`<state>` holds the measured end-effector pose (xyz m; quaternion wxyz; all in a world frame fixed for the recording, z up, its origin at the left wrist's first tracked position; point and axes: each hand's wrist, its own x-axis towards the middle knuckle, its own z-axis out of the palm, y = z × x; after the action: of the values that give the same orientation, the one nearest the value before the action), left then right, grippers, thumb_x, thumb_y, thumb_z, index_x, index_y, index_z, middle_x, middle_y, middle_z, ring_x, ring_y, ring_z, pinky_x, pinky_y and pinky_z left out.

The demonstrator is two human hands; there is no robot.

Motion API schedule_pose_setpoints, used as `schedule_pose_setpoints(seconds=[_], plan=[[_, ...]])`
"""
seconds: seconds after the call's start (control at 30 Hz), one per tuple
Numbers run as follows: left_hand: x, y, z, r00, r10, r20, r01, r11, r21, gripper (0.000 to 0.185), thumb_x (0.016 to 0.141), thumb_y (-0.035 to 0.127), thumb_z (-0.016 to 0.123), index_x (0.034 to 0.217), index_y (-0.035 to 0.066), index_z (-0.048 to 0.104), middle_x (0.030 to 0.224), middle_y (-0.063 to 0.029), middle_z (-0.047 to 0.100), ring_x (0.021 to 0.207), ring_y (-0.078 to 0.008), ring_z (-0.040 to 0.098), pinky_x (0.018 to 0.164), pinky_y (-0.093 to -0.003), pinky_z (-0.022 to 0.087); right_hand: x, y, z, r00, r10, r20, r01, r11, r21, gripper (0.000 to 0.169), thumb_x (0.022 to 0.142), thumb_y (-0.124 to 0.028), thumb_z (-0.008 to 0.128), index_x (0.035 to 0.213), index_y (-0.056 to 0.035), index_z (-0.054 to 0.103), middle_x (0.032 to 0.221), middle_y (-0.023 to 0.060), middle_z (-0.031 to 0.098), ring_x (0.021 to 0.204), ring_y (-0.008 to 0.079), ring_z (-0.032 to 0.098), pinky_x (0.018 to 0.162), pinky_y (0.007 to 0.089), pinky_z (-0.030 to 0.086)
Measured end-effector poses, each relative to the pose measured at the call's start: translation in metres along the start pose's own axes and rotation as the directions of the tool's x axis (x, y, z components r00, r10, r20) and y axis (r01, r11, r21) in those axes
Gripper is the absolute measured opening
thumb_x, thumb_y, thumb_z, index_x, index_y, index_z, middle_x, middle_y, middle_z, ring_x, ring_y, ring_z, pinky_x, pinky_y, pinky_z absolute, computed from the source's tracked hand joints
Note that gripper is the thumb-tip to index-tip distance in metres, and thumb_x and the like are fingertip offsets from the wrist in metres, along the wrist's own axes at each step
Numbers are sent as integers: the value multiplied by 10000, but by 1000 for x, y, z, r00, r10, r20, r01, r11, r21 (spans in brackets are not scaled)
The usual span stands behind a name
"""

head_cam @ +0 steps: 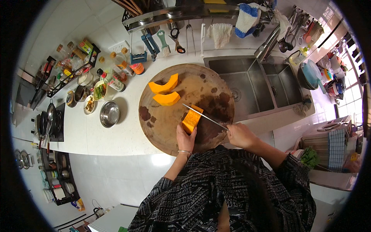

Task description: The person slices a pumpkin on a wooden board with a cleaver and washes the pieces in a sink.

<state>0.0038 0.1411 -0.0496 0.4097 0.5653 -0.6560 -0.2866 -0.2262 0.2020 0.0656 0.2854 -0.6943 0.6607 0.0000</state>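
Note:
A block of orange pumpkin (191, 119) lies on a large round wooden chopping board (168, 127) with dark wet stains. My left hand (186, 139) grips its near end, fingers and thumb on either side. In my right hand (241, 135) is a kitchen knife (207, 117), seen nearly edge-on; its handle is hidden by the fist. The blade crosses the far part of the block, and how deep it sits I cannot tell. Further back on the board rest two curved pumpkin slices, an upper slice (164, 84) and a lower slice (167, 99).
Right of the board is a steel double sink (237, 75) with a faucet (266, 43). A steel bowl (109, 114), a dish of greens (100, 91) and sauce bottles (114, 82) stand to the left. Scissors (176, 40) and other tools hang above the board's far side.

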Motion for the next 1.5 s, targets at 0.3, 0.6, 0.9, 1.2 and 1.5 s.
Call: schedule_pose_setpoints(seconds=[0.3, 0.6, 0.9, 1.2, 1.5], plan=[[-4, -10, 0, 996, -67, 55, 68, 998, -14, 527, 770, 171, 783, 1154, -38, 488, 1009, -255, 557, 943, -443, 544, 815, -456, 460, -15, -17, 17, 989, -29, 146, 34, 999, -32, 333, 868, -140, 532, 1165, -12, 610, 750, 189, 651, 667, 359, 644, 606, 507, 508], [-3, -5, -2, 994, -99, 42, 100, 995, -27, 522, 769, 161, 788, 1157, -40, 502, 1012, -247, 573, 943, -431, 558, 810, -444, 471, -11, -9, 16, 999, -37, 17, 38, 997, -63, 359, 855, -121, 538, 1195, -8, 561, 718, 185, 632, 649, 362, 634, 585, 503, 499], [-8, -15, 1, 999, -32, -3, 32, 999, -6, 468, 778, 148, 781, 1107, -29, 499, 966, -210, 581, 875, -374, 575, 769, -407, 482, -22, -17, 31, 995, -75, 65, 73, 997, 32, 243, 878, -127, 520, 1067, 8, 590, 739, 214, 640, 688, 387, 644, 596, 498, 511], [-10, -15, 3, 999, 16, -52, -18, 1000, -25, 445, 780, 127, 777, 1101, -24, 508, 972, -194, 601, 881, -336, 606, 766, -382, 492, -24, -20, 33, 998, -26, 52, 33, 992, -123, 275, 871, -128, 524, 1102, 9, 583, 713, 205, 641, 681, 362, 659, 585, 490, 528], [-11, -13, 0, 974, -205, 96, 206, 978, -9, 633, 759, 202, 801, 1234, -64, 478, 1089, -258, 570, 1018, -423, 553, 888, -437, 462, -38, -15, 41, 994, -108, 26, 108, 994, -3, 187, 881, -142, 538, 974, 14, 584, 719, 215, 619, 672, 369, 631, 588, 501, 498]])
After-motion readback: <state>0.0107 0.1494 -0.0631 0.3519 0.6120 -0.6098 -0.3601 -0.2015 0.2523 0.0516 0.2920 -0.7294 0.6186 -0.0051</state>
